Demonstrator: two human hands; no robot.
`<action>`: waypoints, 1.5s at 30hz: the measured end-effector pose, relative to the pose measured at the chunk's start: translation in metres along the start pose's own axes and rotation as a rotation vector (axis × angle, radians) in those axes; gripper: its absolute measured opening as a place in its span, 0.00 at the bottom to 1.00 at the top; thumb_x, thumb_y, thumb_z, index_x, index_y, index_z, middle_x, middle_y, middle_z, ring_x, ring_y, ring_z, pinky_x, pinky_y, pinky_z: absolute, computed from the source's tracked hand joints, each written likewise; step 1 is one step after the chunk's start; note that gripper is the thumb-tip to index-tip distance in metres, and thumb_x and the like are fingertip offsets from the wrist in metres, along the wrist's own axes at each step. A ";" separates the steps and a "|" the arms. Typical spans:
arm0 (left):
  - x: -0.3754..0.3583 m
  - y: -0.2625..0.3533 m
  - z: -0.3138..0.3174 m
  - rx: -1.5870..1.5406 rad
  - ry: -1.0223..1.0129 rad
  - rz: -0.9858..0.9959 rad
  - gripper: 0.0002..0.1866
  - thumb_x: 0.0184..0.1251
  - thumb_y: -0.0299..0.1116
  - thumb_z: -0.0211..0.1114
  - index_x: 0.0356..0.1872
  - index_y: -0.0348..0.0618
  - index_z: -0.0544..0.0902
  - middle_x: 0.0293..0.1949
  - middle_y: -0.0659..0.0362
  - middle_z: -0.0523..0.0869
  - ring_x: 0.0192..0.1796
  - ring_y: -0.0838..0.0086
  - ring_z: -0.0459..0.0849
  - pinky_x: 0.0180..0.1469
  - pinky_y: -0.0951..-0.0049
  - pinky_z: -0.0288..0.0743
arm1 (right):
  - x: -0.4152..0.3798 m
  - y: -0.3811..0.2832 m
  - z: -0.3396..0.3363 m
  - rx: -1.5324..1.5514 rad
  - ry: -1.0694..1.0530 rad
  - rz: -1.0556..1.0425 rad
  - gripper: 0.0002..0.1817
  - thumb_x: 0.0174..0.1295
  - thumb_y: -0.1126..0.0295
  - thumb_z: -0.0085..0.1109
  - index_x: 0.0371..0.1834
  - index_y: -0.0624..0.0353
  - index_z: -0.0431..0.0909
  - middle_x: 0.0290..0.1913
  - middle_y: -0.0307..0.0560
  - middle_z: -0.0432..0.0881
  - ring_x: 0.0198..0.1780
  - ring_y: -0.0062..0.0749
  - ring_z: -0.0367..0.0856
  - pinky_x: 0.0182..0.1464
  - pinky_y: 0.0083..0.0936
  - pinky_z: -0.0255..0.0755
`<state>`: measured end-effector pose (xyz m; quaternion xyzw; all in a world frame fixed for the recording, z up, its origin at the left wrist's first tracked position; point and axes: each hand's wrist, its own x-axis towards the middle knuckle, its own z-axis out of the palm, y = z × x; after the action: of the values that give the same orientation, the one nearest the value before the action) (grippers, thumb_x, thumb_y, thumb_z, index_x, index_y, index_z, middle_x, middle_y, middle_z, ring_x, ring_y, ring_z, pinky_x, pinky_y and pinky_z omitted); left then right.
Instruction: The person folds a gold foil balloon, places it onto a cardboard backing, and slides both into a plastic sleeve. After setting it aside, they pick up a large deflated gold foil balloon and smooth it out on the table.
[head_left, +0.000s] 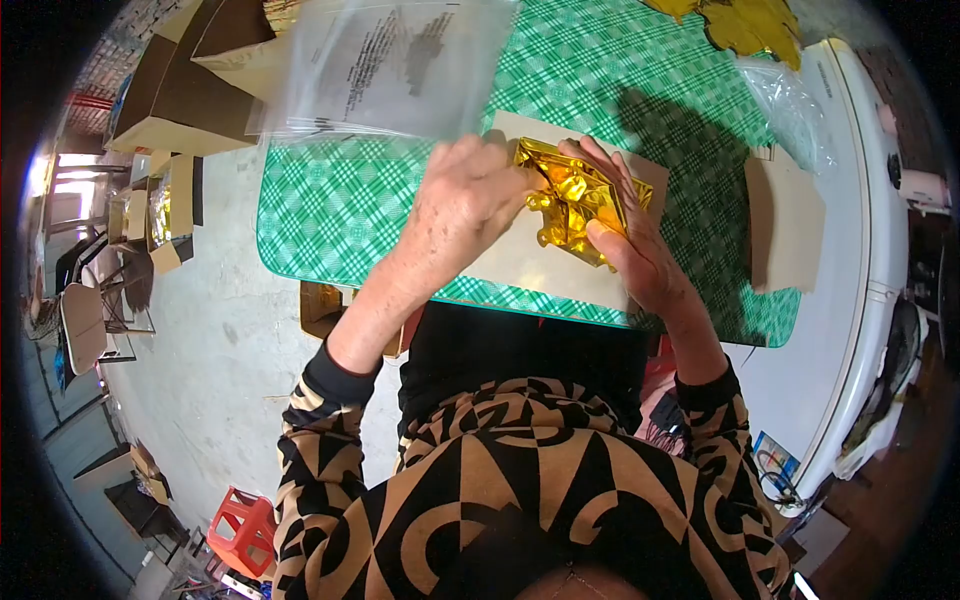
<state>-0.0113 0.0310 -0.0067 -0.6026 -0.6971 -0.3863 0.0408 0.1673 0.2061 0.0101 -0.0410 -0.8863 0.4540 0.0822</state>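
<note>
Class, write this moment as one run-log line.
right hand: holds gold foil; left hand: at foil's edge; card: beneath foil; table: green, patterned

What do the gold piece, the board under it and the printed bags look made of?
Gold piece: probably metallised film; mirror-bright, sharply creased.
Board: likely cardboard; flat, matt, beige.
Printed bags: seemingly thin plastic; glossy, translucent.

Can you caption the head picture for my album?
Right hand holding gold foil, left hand at its edge, green table below.
</note>
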 end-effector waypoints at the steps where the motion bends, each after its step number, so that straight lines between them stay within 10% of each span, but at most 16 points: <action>1: 0.002 -0.002 -0.001 -0.014 -0.007 0.004 0.11 0.58 0.25 0.77 0.43 0.47 0.92 0.38 0.61 0.83 0.46 0.64 0.82 0.47 0.62 0.71 | 0.000 0.000 0.000 0.007 0.001 0.002 0.38 0.72 0.60 0.44 0.86 0.60 0.58 0.86 0.52 0.60 0.89 0.53 0.46 0.89 0.53 0.28; 14: 0.014 -0.022 -0.001 -0.148 -0.128 0.087 0.05 0.64 0.33 0.76 0.38 0.46 0.92 0.34 0.61 0.81 0.46 0.63 0.81 0.49 0.61 0.70 | 0.001 -0.002 -0.002 0.019 -0.025 0.023 0.42 0.66 0.65 0.43 0.85 0.68 0.55 0.87 0.56 0.57 0.90 0.45 0.44 0.89 0.42 0.26; 32: 0.021 0.001 0.001 -0.128 -0.169 -0.135 0.11 0.68 0.40 0.74 0.37 0.43 0.92 0.38 0.60 0.85 0.51 0.64 0.80 0.53 0.59 0.64 | -0.001 0.004 -0.002 -0.042 -0.036 -0.021 0.36 0.75 0.60 0.40 0.86 0.59 0.57 0.87 0.52 0.57 0.90 0.51 0.43 0.89 0.51 0.28; 45: -0.018 0.037 -0.010 0.152 0.046 -0.421 0.22 0.70 0.44 0.75 0.59 0.45 0.87 0.42 0.59 0.87 0.45 0.65 0.77 0.54 0.61 0.62 | -0.001 -0.001 -0.001 0.030 -0.002 0.027 0.38 0.73 0.62 0.44 0.86 0.61 0.56 0.87 0.51 0.59 0.90 0.50 0.44 0.89 0.51 0.27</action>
<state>0.0220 0.0094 0.0093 -0.4299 -0.8335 -0.3463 0.0202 0.1681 0.2065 0.0111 -0.0514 -0.8787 0.4684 0.0758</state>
